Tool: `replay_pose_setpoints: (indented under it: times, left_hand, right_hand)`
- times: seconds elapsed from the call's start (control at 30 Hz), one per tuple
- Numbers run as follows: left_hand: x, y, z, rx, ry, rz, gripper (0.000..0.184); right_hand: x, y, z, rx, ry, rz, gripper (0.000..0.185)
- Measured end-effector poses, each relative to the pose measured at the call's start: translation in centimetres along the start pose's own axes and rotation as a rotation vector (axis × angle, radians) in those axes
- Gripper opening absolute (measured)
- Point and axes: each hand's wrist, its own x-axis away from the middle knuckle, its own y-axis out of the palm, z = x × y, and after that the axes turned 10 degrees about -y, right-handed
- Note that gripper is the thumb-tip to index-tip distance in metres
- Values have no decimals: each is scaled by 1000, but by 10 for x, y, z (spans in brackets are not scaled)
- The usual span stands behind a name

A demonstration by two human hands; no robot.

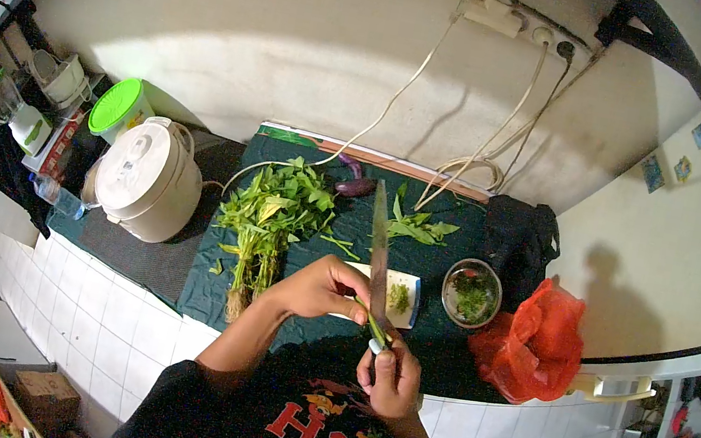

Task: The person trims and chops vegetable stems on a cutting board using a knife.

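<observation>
My right hand [393,382] is closed around the handle of a knife [380,238], whose long blade points up and away from me. Between the fingers of my left hand [324,289] is a thin green stem [376,326], lying against the blade near the handle. Both hands are close together in front of my shirt, over the near edge of the table. Behind them lies a white cutting board [413,284] bearing a small heap of chopped greens [398,298]. A metal bowl [499,287] with cut greens inside stands right of the board.
A rooted bunch of leafy greens [276,215] lies left on the green tablecloth [317,274]. Purple eggplants [356,187] and loose leaves [417,227] are behind. Rightward are a red bag [540,342] and a black bag [515,243]. A rice cooker [142,178] stands left; cords [412,80] trail down the wall.
</observation>
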Motion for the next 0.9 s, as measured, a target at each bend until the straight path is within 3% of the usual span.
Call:
replay_pose_setpoints:
  times: [0.03,0.07,0.3,0.67,0.73,0.9]
  left_hand:
    - [1,0,3,2,-3,4,16]
    - [1,1,5,-31,0,10,17]
    - [-4,3,-1,-31,-57,-3,19]
    - [-4,2,-19,160,-88,129,15]
    - [-6,4,-26,227,16,94,12]
    - [-8,14,-16,287,24,76,13]
  right_hand:
    - [2,-1,1,-30,47,1,35]
    - [2,-1,1,-58,93,1,51]
    - [-2,2,-2,-77,70,66,41]
    - [-3,5,-9,-109,-23,70,46]
    - [-4,5,-11,-88,-29,52,45]
    - [4,3,5,-52,-4,88,34]
